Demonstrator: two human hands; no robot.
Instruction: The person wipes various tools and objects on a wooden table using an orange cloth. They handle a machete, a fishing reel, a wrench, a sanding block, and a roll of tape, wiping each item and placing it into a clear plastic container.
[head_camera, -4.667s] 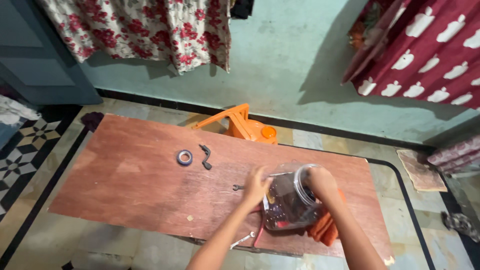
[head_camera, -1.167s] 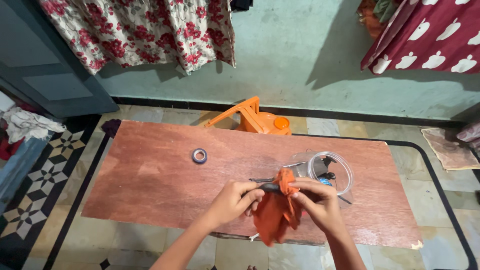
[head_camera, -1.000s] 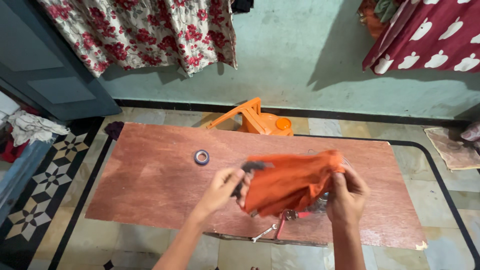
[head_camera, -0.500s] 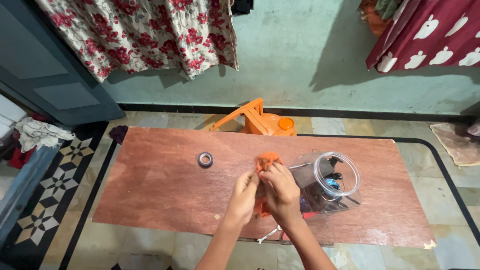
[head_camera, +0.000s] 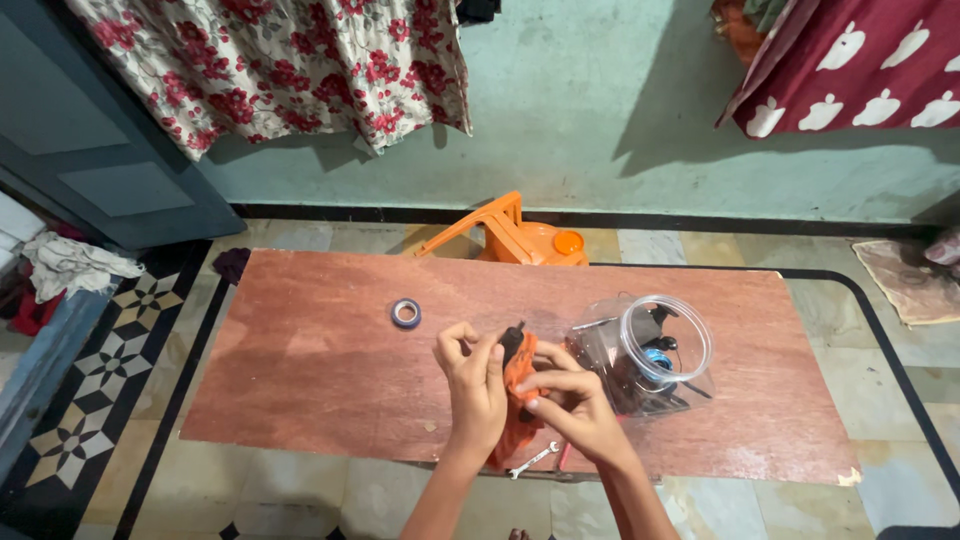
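Where both hands, left hand (head_camera: 472, 378) and right hand (head_camera: 572, 408), grip the orange cloth (head_camera: 517, 372), it hides a dark tool (head_camera: 513, 333)

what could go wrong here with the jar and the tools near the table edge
The clear jar lies on its side, mouth open, so it might roll or spill its contents. The small wrench sits at the table's near edge, below both hands, and the orange cloth hanging there could sweep it off.
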